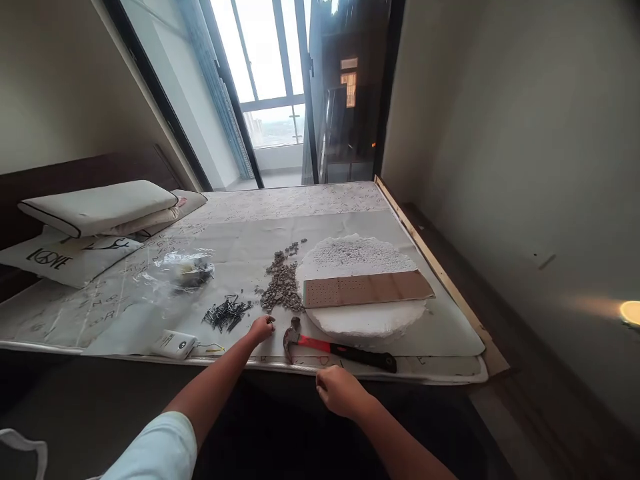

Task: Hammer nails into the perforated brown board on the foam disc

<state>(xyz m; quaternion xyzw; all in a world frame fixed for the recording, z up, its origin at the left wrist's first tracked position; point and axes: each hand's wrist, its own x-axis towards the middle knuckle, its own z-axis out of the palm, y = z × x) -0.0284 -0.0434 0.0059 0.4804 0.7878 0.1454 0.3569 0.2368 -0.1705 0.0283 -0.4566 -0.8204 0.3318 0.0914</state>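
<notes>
My left hand [262,329] is pinched closed at the near side of the mattress, with a small dark bit at its fingertips too small to name. Just beyond it lies a pile of grey-brown rubble bits [281,287], and to its left a heap of black nails or screws [226,313]. A claw hammer [345,351] with a red and black handle lies on its side to the right. Below the handle, my right hand [341,392] is curled into a loose fist; its inside is hidden. Neither hand touches the hammer. A brown board with rows of small holes [370,289] rests across a rough white round slab [363,320].
A grey sheet [340,223] covers part of the mattress [280,198]. A clear plastic bag [160,283] and a white device with a short cable [175,344] lie left. Pillows [105,203] are stacked far left. A wooden bed rail [425,243] runs along the right.
</notes>
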